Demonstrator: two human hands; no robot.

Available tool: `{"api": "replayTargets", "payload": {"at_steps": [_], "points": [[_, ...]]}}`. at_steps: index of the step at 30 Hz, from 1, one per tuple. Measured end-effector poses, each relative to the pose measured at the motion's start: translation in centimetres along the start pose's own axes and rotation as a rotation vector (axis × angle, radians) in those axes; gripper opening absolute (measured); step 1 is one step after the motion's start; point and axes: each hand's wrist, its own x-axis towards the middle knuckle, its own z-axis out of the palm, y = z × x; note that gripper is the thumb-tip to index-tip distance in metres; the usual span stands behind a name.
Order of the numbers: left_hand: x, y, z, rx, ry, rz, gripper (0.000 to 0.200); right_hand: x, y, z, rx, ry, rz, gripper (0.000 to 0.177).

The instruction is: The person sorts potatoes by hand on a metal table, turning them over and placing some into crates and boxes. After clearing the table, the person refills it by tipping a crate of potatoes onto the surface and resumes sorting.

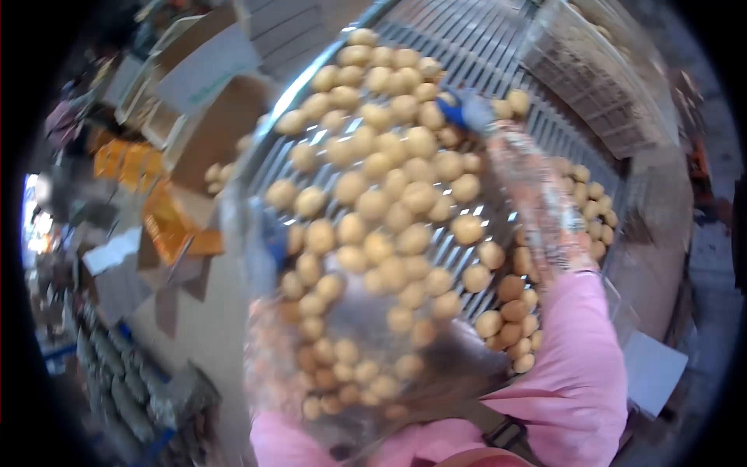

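Note:
Round yellow-brown produce, perhaps potatoes, lies spread over a slatted metal table. My right hand, in a blue and grey glove, reaches to the far side of the pile, its fingers stretched out against the nearest pieces. My left hand is a blue smear at the pile's left edge, beside a blurred, see-through wall. Its fingers are hidden by the blur, and I cannot tell what it holds. More pieces lie close to my body, around a blurred grey surface.
A white plastic crate stands at the table's upper right. Loose produce sits beyond my right arm. On the left are open cardboard boxes, orange packaging and stacked dark green bundles. A white sheet is at lower right.

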Motion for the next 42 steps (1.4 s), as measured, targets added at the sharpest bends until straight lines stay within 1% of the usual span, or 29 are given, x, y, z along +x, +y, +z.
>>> {"api": "replayTargets", "payload": {"at_steps": [1, 2, 3, 4, 8, 9, 10, 11, 12, 13, 14, 16, 17, 18, 19, 20, 21, 22, 24, 25, 26, 28, 29, 32, 34, 36, 37, 40, 42], "points": [[0.0, -0.2, 0.1, 0.092, 0.005, -0.067, 0.040, -1.0, -1.8, -0.1, -0.051, 0.100, 0.117, 0.055], [-0.5, 1.5, 1.0, -0.121, -0.064, -0.201, 0.047, -2.4, -4.4, -1.0, -0.097, 0.198, 0.224, 0.053], [-0.3, -1.5, -0.6, 0.533, -0.144, 0.227, 0.049, -2.7, -5.7, -3.3, 0.013, 0.026, 0.259, 0.052], [-0.2, -0.5, -0.7, 0.618, -0.175, 0.196, 0.053, -2.5, -6.7, -5.5, 0.138, -0.139, 0.285, 0.052], [-1.2, -0.1, 0.3, 0.876, -0.278, 0.146, 0.052, -3.9, -9.0, -7.7, 0.142, -0.346, 0.349, 0.050], [-2.6, -0.1, 0.9, 1.028, -0.240, 0.391, 0.049, -4.5, -9.3, -7.9, 0.160, -0.381, 0.293, 0.051], [-3.4, -0.7, 1.4, 0.831, -0.218, 0.382, 0.047, -5.6, -9.8, -7.4, 0.183, -0.432, 0.237, 0.051], [-3.8, 0.5, 2.1, 0.888, -0.301, 0.310, 0.049, -7.3, -11.2, -7.8, 0.170, -0.443, 0.214, 0.052], [-4.7, -1.7, 0.9, 0.833, -0.287, 0.206, 0.055, -9.1, -12.6, -8.2, 0.165, -0.460, 0.185, 0.053], [-6.2, -1.2, 2.1, 0.351, -0.206, -0.173, 0.050, -9.6, -11.0, -2.3, 0.152, -0.405, 0.087, 0.053], [-7.6, -2.0, 1.4, 0.833, -0.206, 0.092, 0.052, -12.2, -14.4, -7.7, 0.084, -0.455, 0.144, 0.049], [-11.4, 0.3, 2.3, 0.958, -0.312, -0.005, 0.053, -15.7, -15.5, -4.8, 0.360, -0.331, -0.087, 0.054], [-14.0, 2.5, 2.7, 0.957, -0.400, -0.031, 0.055, -17.7, -18.1, -7.9, 0.308, -0.424, -0.062, 0.058], [-16.1, 0.6, 2.0, 0.987, -0.363, 0.201, 0.053, -19.5, -19.9, -7.6, 0.142, -0.415, -0.051, 0.059], [-18.2, 1.7, 2.2, 1.022, -0.390, 0.086, 0.050, -21.1, -20.8, -7.0, 0.191, -0.442, -0.106, 0.059], [-20.3, -0.8, 1.0, 1.003, -0.365, 0.159, 0.057, -22.7, -21.5, -6.8, 0.232, -0.460, -0.160, 0.060], [-22.3, -0.3, 1.9, 1.151, -0.382, 0.059, 0.061, -23.9, -22.0, -8.2, 0.317, -0.557, -0.215, 0.060], [-24.7, 0.3, 2.2, 1.283, -0.386, -0.024, 0.066, -26.6, -23.8, -8.8, 0.177, -0.554, -0.176, 0.060], [-29.5, -2.4, 1.1, 1.325, -0.246, 0.230, 0.073, -31.1, -24.9, -7.2, 0.111, -0.416, -0.261, 0.058], [-32.3, 1.9, 1.7, 1.174, -0.189, 0.281, 0.065, -32.8, -25.7, -8.2, 0.108, -0.490, -0.230, 0.056], [-34.5, 2.0, 1.2, 1.169, -0.181, 0.260, 0.065, -34.7, -25.7, -8.1, 0.103, -0.505, -0.244, 0.056], [-38.1, 1.4, 0.3, 1.705, -0.399, 0.463, 0.067, -39.2, -24.8, -7.1, 0.143, -0.309, -0.322, 0.055], [-39.1, -5.6, -1.0, 1.397, -0.264, 0.237, 0.064, -41.0, -24.3, -6.9, 0.233, -0.317, -0.315, 0.052], [-44.0, -3.8, -3.2, 1.297, -0.224, 0.146, 0.065, -46.9, -23.2, -9.1, 0.196, -0.345, -0.379, 0.050], [-45.9, -4.7, -4.3, 1.314, -0.241, 0.174, 0.063, -51.0, -22.3, -11.6, 0.162, -0.360, -0.418, 0.048], [-47.1, -4.2, -4.2, 1.478, -0.240, -0.155, 0.061, -53.9, -20.6, -12.7, 0.126, -0.368, -0.457, 0.046], [-47.8, -5.0, -4.8, 1.389, -0.184, -0.157, 0.058, -56.0, -19.1, -11.2, 0.251, -0.359, -0.391, 0.046], [-47.8, -5.6, -5.7, 1.357, -0.161, -0.131, 0.059, -60.2, -15.0, -8.3, 0.267, -0.335, -0.333, 0.046], [-47.6, -6.0, -5.8, 1.377, -0.177, -0.126, 0.059, -59.8, -16.6, -12.2, 0.332, -0.256, -0.312, 0.049]]}}
